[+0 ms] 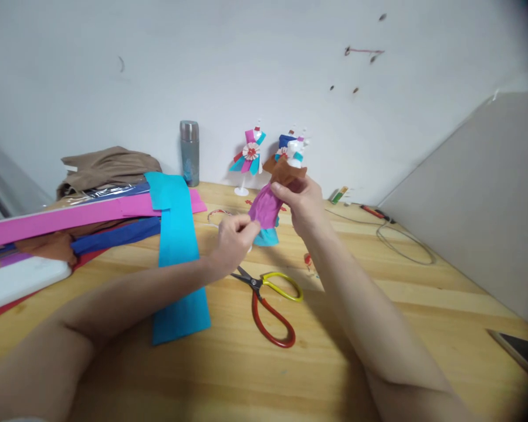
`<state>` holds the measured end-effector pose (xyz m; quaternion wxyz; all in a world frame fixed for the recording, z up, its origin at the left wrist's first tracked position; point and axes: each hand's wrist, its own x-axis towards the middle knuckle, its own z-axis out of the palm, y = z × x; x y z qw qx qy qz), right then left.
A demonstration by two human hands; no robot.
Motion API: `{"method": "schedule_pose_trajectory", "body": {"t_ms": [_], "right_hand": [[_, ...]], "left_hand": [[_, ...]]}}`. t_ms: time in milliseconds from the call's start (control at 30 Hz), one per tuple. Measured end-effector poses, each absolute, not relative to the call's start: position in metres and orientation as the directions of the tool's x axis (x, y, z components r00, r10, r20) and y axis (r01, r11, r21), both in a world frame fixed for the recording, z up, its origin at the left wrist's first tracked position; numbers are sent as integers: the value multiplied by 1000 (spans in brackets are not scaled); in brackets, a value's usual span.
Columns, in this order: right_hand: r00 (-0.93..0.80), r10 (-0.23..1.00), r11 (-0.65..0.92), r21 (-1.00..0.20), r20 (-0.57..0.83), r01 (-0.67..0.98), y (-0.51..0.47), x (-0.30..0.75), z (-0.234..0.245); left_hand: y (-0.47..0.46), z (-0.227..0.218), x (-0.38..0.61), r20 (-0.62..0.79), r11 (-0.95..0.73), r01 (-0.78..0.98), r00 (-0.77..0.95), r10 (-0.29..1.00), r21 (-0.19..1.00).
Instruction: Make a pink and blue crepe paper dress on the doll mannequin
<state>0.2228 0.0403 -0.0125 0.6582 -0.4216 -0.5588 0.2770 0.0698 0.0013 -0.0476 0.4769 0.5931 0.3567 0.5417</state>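
Note:
Between my hands, above the table, is a small white doll-size dress form (pixel 295 147) dressed in crepe paper: brown at the top, a pink skirt (pixel 266 206) and a turquoise hem (pixel 266 237). My right hand (pixel 303 202) grips it at the waist, thumb in front. My left hand (pixel 237 237) pinches the pink skirt's lower left edge. Below my hands, scissors (pixel 256 285) with one yellow and one red handle lie on the wood, blades slightly parted. Left of them a turquoise crepe paper strip (pixel 180 310) passes under my left forearm.
Another dressed form (pixel 250 153) stands on a white base by the wall. A flask (pixel 190 153) stands left of it. Folded brown cloth (pixel 110 170), pink paper (pixel 70 220) and blue paper (pixel 118 235) pile up on the left. A grey cable (pixel 405 252) curls at right, near a dark flat object (pixel 521 350).

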Motion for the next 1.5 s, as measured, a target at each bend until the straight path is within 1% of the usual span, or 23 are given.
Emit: {"method": "schedule_pose_trajectory", "body": {"t_ms": [100,167,233,300,367,433,500,567,633,700,733,800,867,900,1033,1167,1300,1433,1500], "right_hand": [[139,837,513,-847,530,142,38,221,-11],[89,829,532,-828,552,178,35,216,-11],[65,812,554,-801,580,226,31,209,-11],[55,783,583,-761,620,283,25,201,-10],[36,751,609,-713,659,348,18,194,-8],[3,738,615,-674,675,409,11,190,-5],[-34,739,619,-658,673,429,5,190,-2],[-49,731,637,-655,681,408,1,192,2],[0,719,640,-662,695,391,-3,195,6],[50,744,600,-700,666,387,-7,196,11],[44,782,563,-734,622,379,-10,195,12],[-64,877,467,-812,477,350,-16,190,14],[-167,922,387,-864,350,322,-20,183,13],[-176,929,367,-877,326,311,-22,178,11],[-63,929,365,-876,364,315,-18,165,-1],[-87,939,344,-917,333,203,-8,165,-9],[-58,927,374,-916,370,143,1,168,-17],[-68,935,353,-930,347,99,5,165,-24],[-68,946,322,-944,317,68,5,163,-27]], "left_hand": [[11,-19,56,464,-457,-100,62,884,884],[20,-3,48,518,-512,-80,89,851,855],[28,7,43,492,-483,-93,163,855,871],[32,10,41,483,-471,-113,256,837,875],[32,9,42,492,-476,-134,314,812,869],[32,8,42,508,-485,-153,300,808,861],[33,9,39,517,-490,-165,276,811,856],[39,12,32,527,-497,-175,283,801,850],[47,16,22,538,-496,-211,292,791,843],[56,21,12,524,-455,-274,290,801,847],[60,22,8,511,-432,-296,289,810,852],[66,25,3,493,-404,-320,278,825,857],[69,25,2,499,-411,-333,250,830,849],[70,24,2,506,-415,-344,236,830,842],[70,16,8,494,-395,-371,225,840,840],[67,10,15,469,-392,-328,201,860,860],[64,10,18,489,-428,-287,195,850,857],[67,9,19,463,-432,-167,265,846,886],[69,7,20,486,-481,-94,298,822,872]]}}
